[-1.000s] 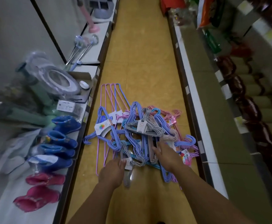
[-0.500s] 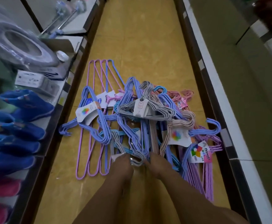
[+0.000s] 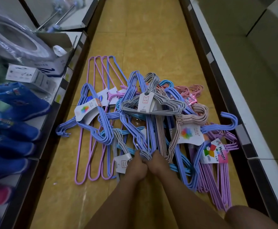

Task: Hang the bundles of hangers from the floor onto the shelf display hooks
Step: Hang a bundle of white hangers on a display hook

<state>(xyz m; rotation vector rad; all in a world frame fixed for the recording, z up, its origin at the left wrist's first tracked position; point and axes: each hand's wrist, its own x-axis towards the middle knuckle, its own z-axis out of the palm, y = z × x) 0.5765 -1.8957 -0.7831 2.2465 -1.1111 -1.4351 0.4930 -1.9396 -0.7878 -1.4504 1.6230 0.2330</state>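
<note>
Hanger bundles [image 3: 151,116] piled on floor [image 3: 151,47]; left hand [image 3: 137,166] and right hand [image 3: 158,164] both grip grey hooks [image 3: 145,155].

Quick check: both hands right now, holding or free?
Left hand: curled, gripping the grey hanger hooks.
Right hand: curled, gripping the same hooks.

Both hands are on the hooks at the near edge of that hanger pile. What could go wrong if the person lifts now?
1. The grey wire hanger hooks gripped by the left hand and right hand lie under crossing blue wire hanger bundles; lifting may drag those along.
2. The beige hanger bundle resting across the heap could slide off.
</note>
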